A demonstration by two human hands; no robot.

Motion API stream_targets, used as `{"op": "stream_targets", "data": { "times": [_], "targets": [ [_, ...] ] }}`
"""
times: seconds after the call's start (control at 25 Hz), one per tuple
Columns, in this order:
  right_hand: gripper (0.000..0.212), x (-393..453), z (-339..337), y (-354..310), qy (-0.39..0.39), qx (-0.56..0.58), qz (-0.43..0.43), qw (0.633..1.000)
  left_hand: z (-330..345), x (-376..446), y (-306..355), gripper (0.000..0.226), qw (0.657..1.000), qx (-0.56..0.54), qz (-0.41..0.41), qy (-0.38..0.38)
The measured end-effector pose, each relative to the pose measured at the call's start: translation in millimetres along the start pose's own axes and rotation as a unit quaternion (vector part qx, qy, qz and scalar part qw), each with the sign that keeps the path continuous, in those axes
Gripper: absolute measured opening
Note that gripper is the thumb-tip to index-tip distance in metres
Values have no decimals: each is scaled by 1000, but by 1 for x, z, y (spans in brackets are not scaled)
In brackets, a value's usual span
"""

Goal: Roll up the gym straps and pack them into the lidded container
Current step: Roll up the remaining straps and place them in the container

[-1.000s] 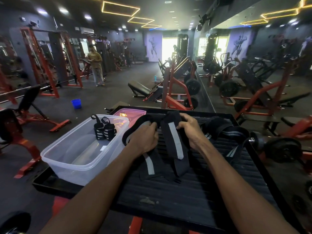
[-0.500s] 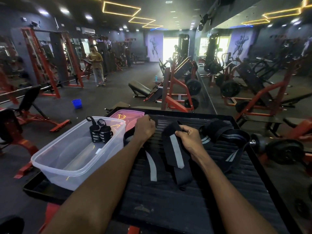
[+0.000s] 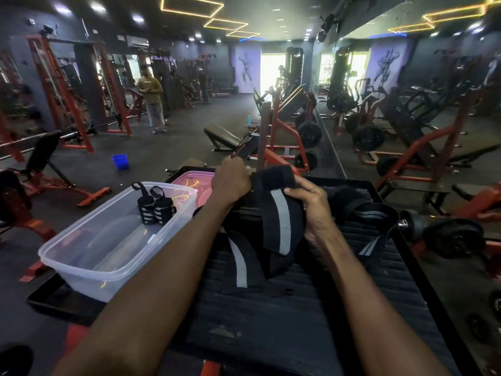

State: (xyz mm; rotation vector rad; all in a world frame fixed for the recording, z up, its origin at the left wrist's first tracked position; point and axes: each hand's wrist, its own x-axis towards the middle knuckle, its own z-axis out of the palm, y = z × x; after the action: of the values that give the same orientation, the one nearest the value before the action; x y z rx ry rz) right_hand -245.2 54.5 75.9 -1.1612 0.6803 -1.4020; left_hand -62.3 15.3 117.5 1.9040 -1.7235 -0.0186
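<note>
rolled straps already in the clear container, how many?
2. Both rolled straps stand side by side, touching, at the far end of the clear container: one on the left, one on the right. No others show through its walls.

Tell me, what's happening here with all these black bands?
A person is packing gym straps away. Both hands grip one black strap with a grey stripe above a black tray: the left hand at its far end, the right hand on its side. Two rolled straps already stand in the clear container, whose pink lid lies behind it. More loose straps wait on the right.
</note>
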Motion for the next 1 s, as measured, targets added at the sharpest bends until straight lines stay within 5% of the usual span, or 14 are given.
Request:
{"op": "stream_targets", "data": {
  "times": [0.08, 0.16, 0.28, 0.44, 0.68, 0.84, 0.96, 1.0],
  "targets": [
    [36, -1, -2, -8, -49, 94, 20, 994, -21, 1, 14, 51, 959, -248, -94, -103],
    [36, -9, 0, -13, -85, 116, 40, 989, -34, -3, 23, 49, 849, -449, -184, -211],
    [21, -14, 7, -9, -48, 142, 98, 984, -36, -10, 28, 10, 776, -561, -192, -214],
    [27, 6, 9, 9, 111, 190, 163, 962, -30, -18, 19, 31, 685, -649, -249, -220],
    [59, 17, 12, 21, 223, 153, 136, 953, -27, -40, 23, 34, 708, -593, -267, -277],
    [108, 16, 5, 14, 156, 241, 170, 943, -36, -48, 36, 33, 737, -557, -221, -313],
    [40, 16, 16, -10, 141, 252, 99, 952, -40, -55, 44, 24, 759, -525, -181, -340],
    [18, 18, 20, -14, 173, 211, 62, 960, -41, -57, 45, 37, 775, -505, -157, -345]
  ]
}}
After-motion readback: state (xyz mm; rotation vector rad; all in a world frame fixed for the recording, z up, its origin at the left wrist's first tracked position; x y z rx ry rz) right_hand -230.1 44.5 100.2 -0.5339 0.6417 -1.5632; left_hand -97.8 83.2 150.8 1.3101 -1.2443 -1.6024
